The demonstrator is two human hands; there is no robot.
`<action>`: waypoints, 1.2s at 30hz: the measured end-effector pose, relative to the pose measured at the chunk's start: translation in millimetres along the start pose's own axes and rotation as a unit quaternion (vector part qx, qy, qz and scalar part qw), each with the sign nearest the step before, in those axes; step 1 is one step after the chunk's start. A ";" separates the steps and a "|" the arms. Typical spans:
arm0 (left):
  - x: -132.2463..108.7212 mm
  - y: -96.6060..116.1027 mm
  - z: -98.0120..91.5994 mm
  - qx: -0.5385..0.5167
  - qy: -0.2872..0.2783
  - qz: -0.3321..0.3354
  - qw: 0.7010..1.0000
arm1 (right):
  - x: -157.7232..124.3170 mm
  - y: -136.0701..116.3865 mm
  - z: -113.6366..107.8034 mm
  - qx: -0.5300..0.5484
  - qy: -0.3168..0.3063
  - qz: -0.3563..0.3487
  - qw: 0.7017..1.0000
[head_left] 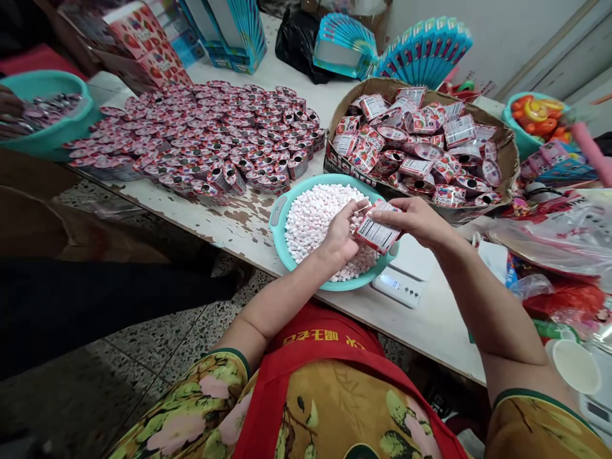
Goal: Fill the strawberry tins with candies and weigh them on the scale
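My right hand (415,220) grips a small red and white printed candy box (379,231), its label panel facing up, tilted over a turquoise basin (278,239). Close against the box's left end is my left hand (340,231), palm up with fingers curled. Something thin and white shows at its fingertips, too small to make out. Small white and pinkish candies (313,217) fill the basin beneath both hands.
Many upright open boxes (205,137) crowd the table on the left. Behind the basin, a cardboard carton (342,167) holds piled boxes. A digital scale (398,287) sits right of the basin. Plastic bags (549,239) lie farther right. Another person's hand (10,113) reaches into a left basin (48,145).
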State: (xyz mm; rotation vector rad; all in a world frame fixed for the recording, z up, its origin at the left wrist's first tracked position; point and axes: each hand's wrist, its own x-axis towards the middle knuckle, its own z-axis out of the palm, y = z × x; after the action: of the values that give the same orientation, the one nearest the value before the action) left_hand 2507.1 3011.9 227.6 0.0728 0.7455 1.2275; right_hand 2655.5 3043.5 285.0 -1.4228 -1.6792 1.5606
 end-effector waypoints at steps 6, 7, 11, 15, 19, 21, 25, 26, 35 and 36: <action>2.8 -0.6 0.2 -0.012 0.033 0.079 0.996 | -4.1 21.8 7.1 0.060 0.053 -0.088 0.993; 3.5 0.8 -0.5 0.008 0.033 0.100 0.994 | -6.1 27.1 10.0 0.069 0.057 -0.097 0.991; 6.9 14.1 -6.6 0.153 0.007 0.200 0.968 | -20.7 53.7 14.2 0.121 0.121 -0.139 0.975; 10.4 30.3 -19.3 0.432 -0.015 0.350 0.831 | -42.0 97.4 -11.2 0.158 0.293 -0.175 0.927; 13.3 34.8 -33.8 0.603 -0.049 0.388 0.695 | -57.2 155.7 -41.8 0.095 0.395 -0.116 0.906; 13.4 33.9 -37.8 0.615 -0.049 0.403 0.676 | -58.9 180.4 -46.7 0.061 0.403 -0.069 0.911; 9.9 33.3 -36.5 0.607 -0.037 0.428 0.668 | -54.7 207.2 -41.8 0.056 0.382 -0.035 0.922; 8.3 33.4 -34.9 0.606 -0.038 0.429 0.669 | -54.2 210.0 -40.9 0.062 0.371 -0.038 0.926; -10.4 21.6 -21.6 0.609 -0.074 0.409 0.675 | -90.6 228.7 -51.6 0.095 0.472 -0.085 0.872; -11.8 19.3 -20.9 0.609 -0.078 0.407 0.676 | -96.9 231.7 -49.5 0.105 0.489 -0.086 0.861</action>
State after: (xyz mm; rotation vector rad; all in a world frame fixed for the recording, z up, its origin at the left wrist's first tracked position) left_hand 2478.1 3001.8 225.6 1.7735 1.3393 1.2727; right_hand 2820.9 2943.2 117.5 -1.4990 -0.9320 0.6503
